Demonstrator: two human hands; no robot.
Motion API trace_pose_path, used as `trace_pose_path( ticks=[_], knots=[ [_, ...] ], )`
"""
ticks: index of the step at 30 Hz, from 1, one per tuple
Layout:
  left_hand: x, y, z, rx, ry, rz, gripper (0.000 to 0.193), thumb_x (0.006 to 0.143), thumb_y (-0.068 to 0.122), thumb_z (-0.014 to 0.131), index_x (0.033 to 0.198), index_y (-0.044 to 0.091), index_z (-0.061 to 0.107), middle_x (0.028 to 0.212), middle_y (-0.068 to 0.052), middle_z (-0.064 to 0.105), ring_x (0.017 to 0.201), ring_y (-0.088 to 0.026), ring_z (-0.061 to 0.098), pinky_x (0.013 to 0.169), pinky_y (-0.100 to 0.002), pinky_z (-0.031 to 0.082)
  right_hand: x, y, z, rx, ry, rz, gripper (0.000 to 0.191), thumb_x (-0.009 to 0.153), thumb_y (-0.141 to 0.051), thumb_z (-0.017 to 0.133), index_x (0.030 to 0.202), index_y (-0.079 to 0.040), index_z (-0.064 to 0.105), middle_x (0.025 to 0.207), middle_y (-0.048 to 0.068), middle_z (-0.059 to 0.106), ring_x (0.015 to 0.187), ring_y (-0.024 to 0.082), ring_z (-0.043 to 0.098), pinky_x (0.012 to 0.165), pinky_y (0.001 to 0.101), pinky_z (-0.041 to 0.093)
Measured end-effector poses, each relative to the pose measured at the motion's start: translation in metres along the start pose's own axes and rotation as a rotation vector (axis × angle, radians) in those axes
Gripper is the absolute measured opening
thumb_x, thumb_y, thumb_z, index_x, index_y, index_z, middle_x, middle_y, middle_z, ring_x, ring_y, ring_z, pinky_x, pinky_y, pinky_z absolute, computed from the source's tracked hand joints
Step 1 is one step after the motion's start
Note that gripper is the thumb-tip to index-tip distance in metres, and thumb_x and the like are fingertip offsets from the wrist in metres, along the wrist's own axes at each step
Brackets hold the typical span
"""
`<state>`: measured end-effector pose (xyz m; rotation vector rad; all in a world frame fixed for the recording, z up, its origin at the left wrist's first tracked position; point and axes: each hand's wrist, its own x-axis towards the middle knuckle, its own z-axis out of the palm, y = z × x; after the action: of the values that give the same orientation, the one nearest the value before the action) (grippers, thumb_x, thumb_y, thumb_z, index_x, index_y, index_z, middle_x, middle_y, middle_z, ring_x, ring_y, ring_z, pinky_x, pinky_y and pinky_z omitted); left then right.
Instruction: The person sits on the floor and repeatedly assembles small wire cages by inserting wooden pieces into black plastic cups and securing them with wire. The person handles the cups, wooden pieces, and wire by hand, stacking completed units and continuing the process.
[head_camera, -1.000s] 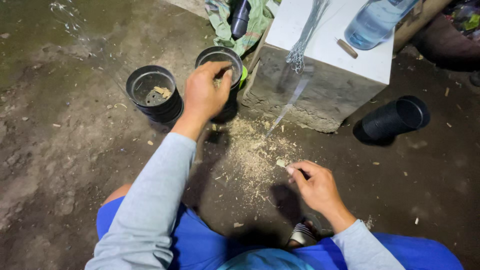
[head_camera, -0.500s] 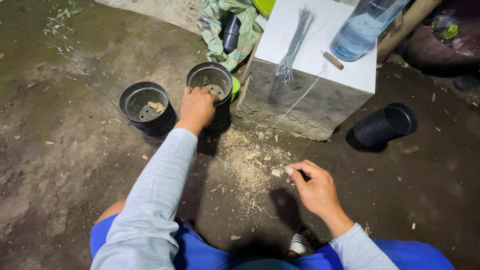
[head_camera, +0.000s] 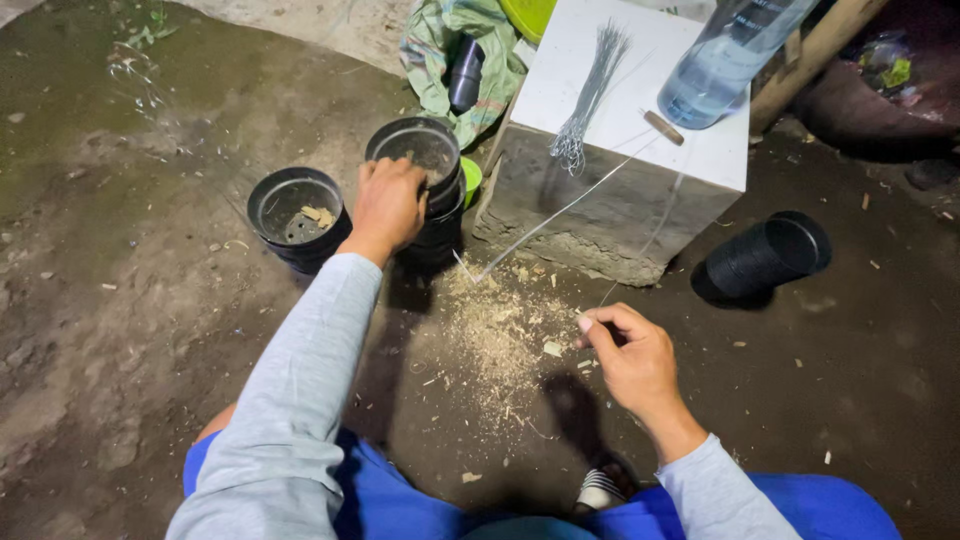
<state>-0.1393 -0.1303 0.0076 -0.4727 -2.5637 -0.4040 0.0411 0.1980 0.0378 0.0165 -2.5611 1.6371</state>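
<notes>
In the head view, the left hand now grips the near rim of a stack of black pots, fingers curled over the edge and thumb on the outside; a second ago it lay flatter over the pot mouth, so the hold has tightened and settled lower on the rim. The stack stands on the dirt floor, touching the corner of a concrete block. Just to its left sits a single black pot with a few wood chips inside. The right hand hovers above a scatter of sawdust, thumb and forefinger pinched together on a thin wire that runs up toward the block; its place has hardly changed. On the block's white top lie a bundle of wires, a short stick and a plastic bottle. Another stack of pots lies on its side to the right of the block.
</notes>
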Motion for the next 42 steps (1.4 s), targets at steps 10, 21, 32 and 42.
trace_pose_path(
  ticks=[10, 21, 32, 42],
  knots=[
    [0.001, 0.019, -0.027, -0.338, 0.256, -0.089, 0.020, 0.090, 0.015, 0.078, 0.108, 0.008, 0.075, 0.098, -0.011, 0.072, 0.093, -0.032, 0.062, 0.089, -0.042, 0.045, -0.009, -0.014, -0.008, -0.002, 0.024, -0.043, 0.012, 0.094, -0.012, 0.069, 0.093, -0.002, 0.074, 0.081, 0.002, 0.074, 0.074, 0.010, 0.073, 0.068, 0.0249, 0.055],
    [-0.054, 0.109, -0.055, -1.253, -0.300, -0.293, 0.019, 0.096, 0.013, 0.070, 0.112, 0.001, 0.071, 0.096, 0.001, 0.068, 0.091, -0.006, 0.059, 0.083, -0.026, 0.050, -0.018, -0.057, -0.023, -0.098, 0.170, -0.342, 0.007, 0.093, -0.006, 0.071, 0.093, 0.000, 0.071, 0.098, 0.009, 0.071, 0.089, 0.016, 0.068, 0.080, 0.0276, 0.053],
    [-0.095, 0.167, -0.059, -1.429, -0.345, -0.276, 0.018, 0.096, 0.013, 0.069, 0.110, 0.001, 0.070, 0.103, 0.000, 0.071, 0.098, -0.007, 0.060, 0.090, -0.027, 0.049, -0.032, -0.062, -0.022, -0.115, 0.197, -0.426, 0.006, 0.090, -0.003, 0.071, 0.094, 0.001, 0.069, 0.108, 0.011, 0.071, 0.094, 0.019, 0.071, 0.079, 0.0281, 0.055],
    [-0.102, 0.166, -0.050, -1.418, -0.386, -0.263, 0.018, 0.097, 0.013, 0.068, 0.110, 0.001, 0.069, 0.103, 0.000, 0.070, 0.099, -0.007, 0.059, 0.090, -0.027, 0.049, -0.028, -0.049, -0.018, -0.156, 0.171, -0.426, 0.007, 0.090, -0.004, 0.072, 0.093, 0.001, 0.069, 0.105, 0.011, 0.071, 0.095, 0.021, 0.071, 0.083, 0.0304, 0.055]
  ],
)
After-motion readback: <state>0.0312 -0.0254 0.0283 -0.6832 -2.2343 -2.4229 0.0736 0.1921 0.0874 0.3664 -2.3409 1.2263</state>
